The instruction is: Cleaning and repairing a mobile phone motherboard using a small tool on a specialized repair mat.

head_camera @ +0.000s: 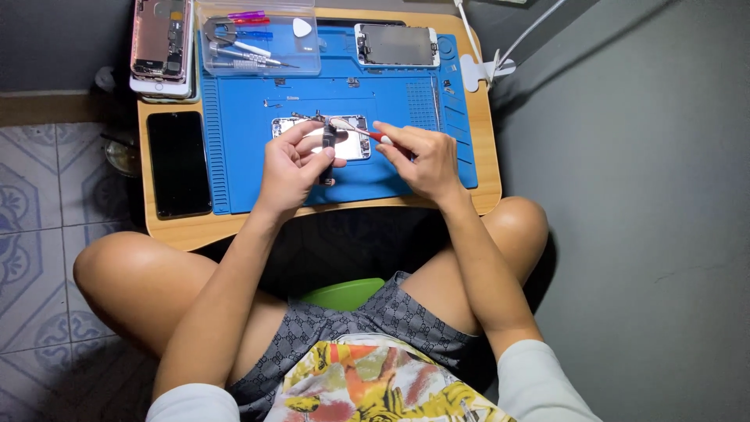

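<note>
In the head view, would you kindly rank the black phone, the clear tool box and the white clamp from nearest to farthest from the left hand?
Measured from the left hand:
1. Black phone, lying face up just to its left on the wooden table.
2. Clear tool box, at the table's far edge, up and slightly left.
3. White clamp, at the far right corner, beyond the right hand.

A matt blue rubbery repair mat (pixel 391 168) covers the pale, smooth wooden table (pixel 183 227). On the mat lies a shiny metal phone frame (pixel 355 144); left of it, a glossy black phone (pixel 179 162).

Left hand (pixel 293 166) pinching small part (pixel 329 139), right hand (pixel 418 159) gripping screwdriver (pixel 361 131)
</note>
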